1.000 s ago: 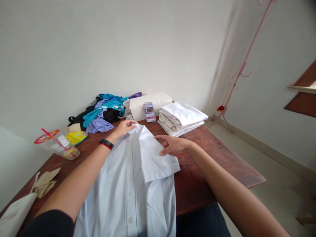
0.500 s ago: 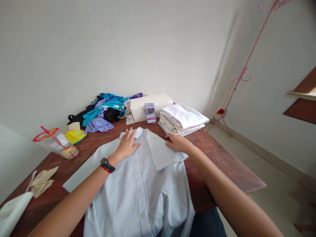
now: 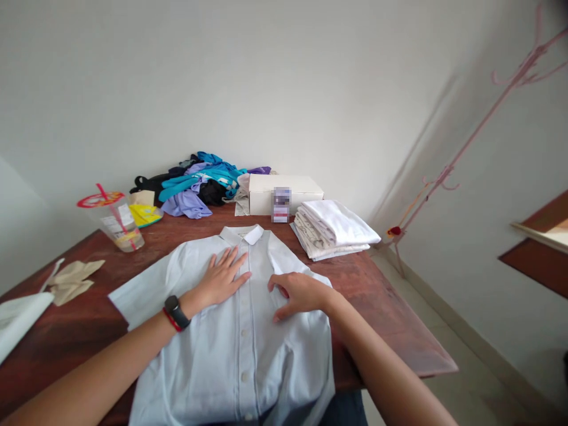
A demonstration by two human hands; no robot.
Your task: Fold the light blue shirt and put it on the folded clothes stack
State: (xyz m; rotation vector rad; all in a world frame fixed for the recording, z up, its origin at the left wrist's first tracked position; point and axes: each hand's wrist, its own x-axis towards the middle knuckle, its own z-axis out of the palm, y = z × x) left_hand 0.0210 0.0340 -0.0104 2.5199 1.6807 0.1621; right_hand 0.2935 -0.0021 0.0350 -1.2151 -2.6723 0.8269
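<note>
A light grey-blue button-up shirt point(image 3: 208, 349) lies front up on the table, its collar point(image 3: 243, 234) pointing away from me. My left hand point(image 3: 220, 277) rests flat on the chest beside the button strip, fingers spread. Over the shirt's right side is my right hand point(image 3: 297, 294), fingers bent and thumb apart, with no cloth visibly pinched. The left short sleeve point(image 3: 141, 288) stretches out to the side. On the right, the sleeve area near the shoulder point(image 3: 284, 254) looks turned inward, partly hidden by my right hand.
Folded white clothes point(image 3: 337, 225) are stacked at the back right, beside a white box point(image 3: 261, 198). A loose clothes pile point(image 3: 190, 186) lies back left. A plastic cup point(image 3: 122, 228) with a straw and a crumpled napkin point(image 3: 77, 281) stand left. A pink coat rack point(image 3: 479, 127) rises beyond the table.
My left hand has slid down from the collar onto the chest. My right hand has moved from the shirt's right shoulder edge inward and down. The view has shifted slightly.
</note>
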